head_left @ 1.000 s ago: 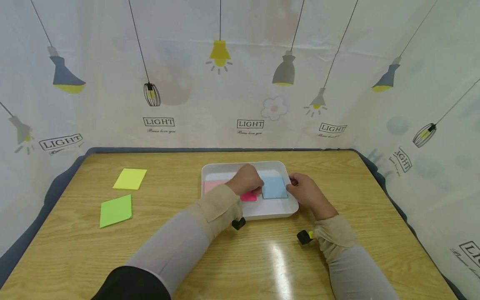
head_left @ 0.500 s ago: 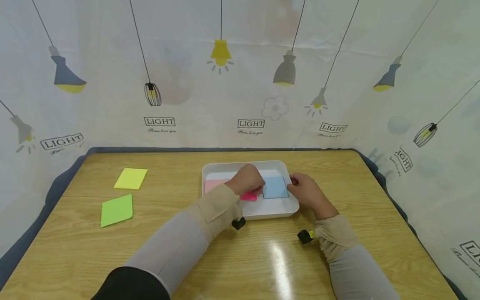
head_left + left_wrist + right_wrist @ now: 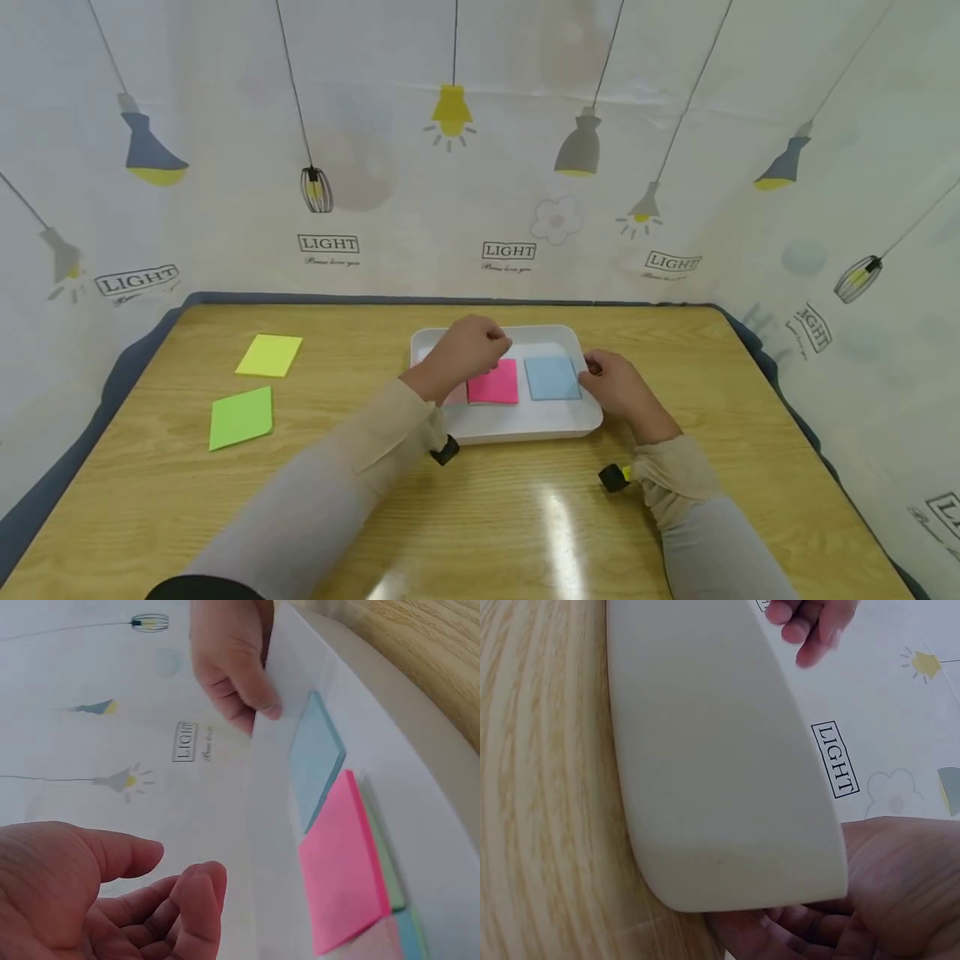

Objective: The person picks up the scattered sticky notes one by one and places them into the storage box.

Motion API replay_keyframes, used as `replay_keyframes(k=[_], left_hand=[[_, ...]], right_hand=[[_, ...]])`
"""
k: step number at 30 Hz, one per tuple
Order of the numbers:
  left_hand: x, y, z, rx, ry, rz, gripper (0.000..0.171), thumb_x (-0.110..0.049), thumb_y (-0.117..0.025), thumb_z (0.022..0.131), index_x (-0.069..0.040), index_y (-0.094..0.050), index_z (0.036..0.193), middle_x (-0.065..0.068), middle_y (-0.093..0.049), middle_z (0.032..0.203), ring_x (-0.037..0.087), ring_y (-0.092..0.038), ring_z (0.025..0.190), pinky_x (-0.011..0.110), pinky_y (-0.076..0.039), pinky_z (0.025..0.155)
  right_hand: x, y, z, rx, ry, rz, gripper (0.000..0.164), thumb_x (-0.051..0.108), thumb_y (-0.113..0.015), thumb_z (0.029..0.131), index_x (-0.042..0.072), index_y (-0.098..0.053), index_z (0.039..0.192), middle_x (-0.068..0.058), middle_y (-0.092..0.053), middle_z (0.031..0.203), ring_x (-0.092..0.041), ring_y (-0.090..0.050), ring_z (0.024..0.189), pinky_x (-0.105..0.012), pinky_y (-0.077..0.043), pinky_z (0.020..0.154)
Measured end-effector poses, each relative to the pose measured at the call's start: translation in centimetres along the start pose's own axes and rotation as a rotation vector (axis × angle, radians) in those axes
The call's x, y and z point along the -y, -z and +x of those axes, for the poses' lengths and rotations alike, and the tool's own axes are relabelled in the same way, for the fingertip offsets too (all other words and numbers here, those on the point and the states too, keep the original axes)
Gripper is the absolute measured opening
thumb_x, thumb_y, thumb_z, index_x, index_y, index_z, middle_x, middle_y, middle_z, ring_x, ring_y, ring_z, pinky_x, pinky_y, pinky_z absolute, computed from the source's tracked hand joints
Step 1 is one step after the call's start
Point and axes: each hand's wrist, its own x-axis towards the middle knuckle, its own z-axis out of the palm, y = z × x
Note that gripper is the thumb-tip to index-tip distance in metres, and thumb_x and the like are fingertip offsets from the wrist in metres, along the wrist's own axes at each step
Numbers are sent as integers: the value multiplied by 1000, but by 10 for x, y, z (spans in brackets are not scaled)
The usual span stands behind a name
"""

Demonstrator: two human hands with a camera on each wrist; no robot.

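A white tray (image 3: 540, 421) stands on the wooden table. Inside it lie a blue sticky-note pad (image 3: 552, 379) on the right and a hot-pink sticky-note pad (image 3: 495, 385) in the middle. A pale pink pad (image 3: 375, 943) adjoins the hot-pink one in the left wrist view, with green and blue edges showing below; my arm mostly hides it in the head view. My left hand (image 3: 467, 346) hovers over the tray, fingers loosely bent, thumb and fingertips apart, holding nothing. My right hand (image 3: 618, 387) grips the tray's right end, its thumb at the rim and several fingers outside and underneath.
On the left of the table (image 3: 337, 467) lie a yellow sticky-note pad (image 3: 268, 356) and a lime-green sticky-note pad (image 3: 242, 418), apart from each other. A cloth printed with lamps (image 3: 450, 192) surrounds the table's back and sides.
My left hand has lifted off the hot-pink pad and drawn back to the left, uncovering that pad. My right hand keeps its hold on the tray. The head view has shifted slightly.
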Motion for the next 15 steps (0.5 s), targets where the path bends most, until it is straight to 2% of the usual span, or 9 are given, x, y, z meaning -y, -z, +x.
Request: replay_keyframes(k=[3, 7, 10, 15], left_hand=[[3, 11, -11, -46, -32, 77, 31, -38, -51, 92, -15, -63, 109, 2, -64, 104, 13, -55, 86, 36, -52, 75], [12, 24, -28, -110, -60, 159, 38, -41, -50, 92, -17, -59, 119, -3, -60, 109, 11, -52, 91, 36, -51, 80], [22, 33, -41, -159, -53, 169, 40, -42, -50, 92, -18, -57, 123, -3, -61, 108, 10, -53, 90, 36, -51, 76], [45, 48, -65, -288, -62, 149, 40, -40, -50, 93, -15, -56, 124, -1, -61, 103, 13, -53, 84, 35, -51, 70]], right_hand=[[-1, 0, 0, 2, -1, -2, 34, 21, -48, 94, 4, -52, 123, -14, -55, 115, -26, -48, 99, -46, -46, 87], [-2, -1, 1, 2, 4, -5, 35, 21, -48, 93, 4, -52, 124, -14, -55, 114, -26, -48, 99, -46, -45, 88], [-3, -1, 1, 0, 18, -11, 36, 21, -48, 93, 3, -51, 124, -15, -55, 114, -27, -48, 100, -48, -45, 89], [-2, -3, 0, -3, 39, -4, 37, 21, -48, 93, 2, -51, 124, -15, -56, 113, -27, -48, 99, -47, -45, 87]])
